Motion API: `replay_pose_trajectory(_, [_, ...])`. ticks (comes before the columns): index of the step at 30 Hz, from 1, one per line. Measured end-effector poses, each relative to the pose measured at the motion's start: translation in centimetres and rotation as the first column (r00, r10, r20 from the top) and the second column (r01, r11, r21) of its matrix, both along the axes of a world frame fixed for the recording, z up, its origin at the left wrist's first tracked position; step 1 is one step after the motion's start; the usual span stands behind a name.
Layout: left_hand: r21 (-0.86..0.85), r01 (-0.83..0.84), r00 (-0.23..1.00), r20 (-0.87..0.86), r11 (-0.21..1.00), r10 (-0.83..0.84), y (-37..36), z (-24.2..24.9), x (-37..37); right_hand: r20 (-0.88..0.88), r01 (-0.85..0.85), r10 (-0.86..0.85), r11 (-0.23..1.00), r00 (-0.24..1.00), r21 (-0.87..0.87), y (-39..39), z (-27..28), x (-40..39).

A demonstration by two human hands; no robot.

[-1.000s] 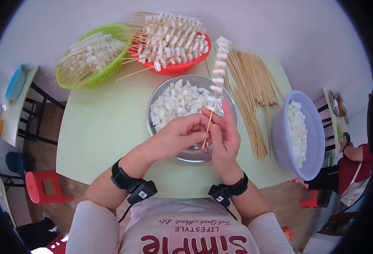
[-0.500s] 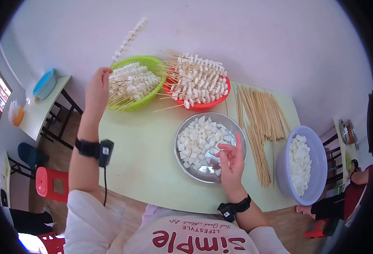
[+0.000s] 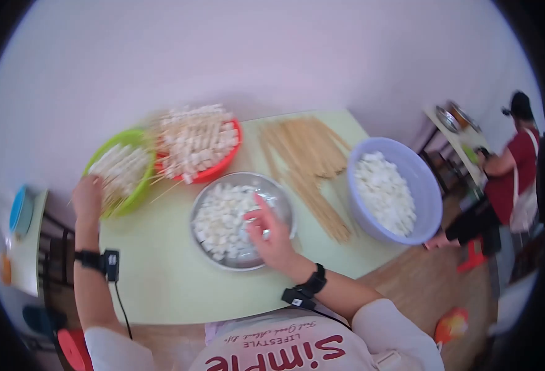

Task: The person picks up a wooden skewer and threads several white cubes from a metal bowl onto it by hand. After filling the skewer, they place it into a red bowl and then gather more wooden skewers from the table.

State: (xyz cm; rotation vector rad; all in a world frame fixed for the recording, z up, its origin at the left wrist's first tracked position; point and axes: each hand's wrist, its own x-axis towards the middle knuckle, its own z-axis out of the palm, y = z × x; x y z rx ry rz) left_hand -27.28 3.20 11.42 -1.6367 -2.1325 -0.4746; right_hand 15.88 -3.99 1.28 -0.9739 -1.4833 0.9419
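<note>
My left hand (image 3: 89, 196) is closed at the left rim of the green basket (image 3: 138, 199), its fingers pinched around the stick end of a skewer whose loaded part blends in with the others. Several skewers of white pieces (image 3: 122, 167) lie in that basket. My right hand (image 3: 269, 234) hovers over the right side of a steel bowl (image 3: 243, 268), fingers apart with nothing visible in them. Cut white chunks (image 3: 220, 216) fill much of the bowl. Motion blur softens the view.
A red basket (image 3: 230, 162) heaped with loaded skewers stands behind the bowl. Bare bamboo sticks (image 3: 306, 151) lie to its right, beside a purple tub (image 3: 430, 204) of white chunks. A person in a red shirt (image 3: 519, 179) stands at another table, far right.
The camera view has swung right, so the table appears further left. My left hand has lowered the raised skewer to the green basket. My right hand remains over the bowl.
</note>
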Motion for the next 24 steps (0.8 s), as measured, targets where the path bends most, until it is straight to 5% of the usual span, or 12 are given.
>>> replay_pose_trajectory(2, [-0.108, -0.015, 1.0, -0.023, 0.994, 0.013, -0.8, 1.3, 2.5, 0.051, -0.035, 0.029, 0.991, 0.998, 0.128, -0.3, 0.8, 0.1])
replay_pose_trajectory(4, [0.177, 0.048, 0.992, -0.125, 0.983, -0.026, -1.8, 1.0, 4.0, 0.039, 0.008, -0.014, 0.99, 0.999, 0.144, -0.7, 1.6, 0.6])
replay_pose_trajectory(5, [0.182, 0.059, 0.991, -0.129, 0.981, -0.035, -1.9, 0.8, 4.8, 0.035, 0.016, -0.023, 0.984, 0.999, 0.18, -0.3, 2.1, 0.8])
replay_pose_trajectory(7, [0.389, 0.316, 0.948, -0.165, 0.866, -0.272, -2.7, 0.1, 7.4, 0.082, 0.087, -0.109, 0.968, 0.991, 0.235, 0.4, 2.6, 1.7])
replay_pose_trajectory(9, [0.355, 0.405, 0.843, 0.211, 0.843, -0.494, -4.4, -0.7, 13.1, 0.163, 0.183, -0.222, 0.957, 0.961, 0.226, 1.3, 3.1, 3.4])
replay_pose_trajectory(11, [0.242, 0.609, 0.65, 0.393, 0.755, -0.651, -5.2, -2.2, 17.9, 0.168, 0.3, -0.368, 0.895, 0.914, 0.331, 3.7, 3.1, 5.4])
replay_pose_trajectory(13, [0.184, 0.714, 0.463, 0.599, 0.676, -0.653, -5.0, -4.6, 21.4, 0.182, 0.442, -0.507, 0.843, 0.842, 0.305, 6.6, 1.5, 7.5])
replay_pose_trajectory(16, [0.075, 0.739, 0.483, 0.634, 0.67, -0.604, -4.3, -8.3, 24.2, 0.346, 0.509, -0.611, 0.789, 0.712, 0.344, 8.0, 0.3, 9.4])
replay_pose_trajectory(18, [-0.133, 0.682, 0.653, 0.553, 0.719, -0.517, -4.3, -9.1, 25.2, 0.442, 0.519, -0.606, 0.795, 0.661, 0.315, 8.2, -0.4, 10.0])
replay_pose_trajectory(20, [-0.192, 0.672, 0.672, 0.563, 0.715, -0.48, -4.1, -9.8, 25.4, 0.539, 0.528, -0.586, 0.802, 0.605, 0.279, 8.0, -0.9, 10.5])
replay_pose_trajectory(22, [-0.192, 0.645, 0.736, 0.419, 0.74, -0.532, -4.5, -10.3, 25.4, 0.715, 0.612, -0.586, 0.739, 0.38, 0.281, 7.5, -1.2, 10.4])
replay_pose_trajectory(24, [-0.235, 0.629, 0.759, 0.391, 0.741, -0.52, -4.8, -10.2, 25.7, 0.756, 0.616, -0.51, 0.767, 0.411, 0.182, 7.6, -1.6, 10.6])
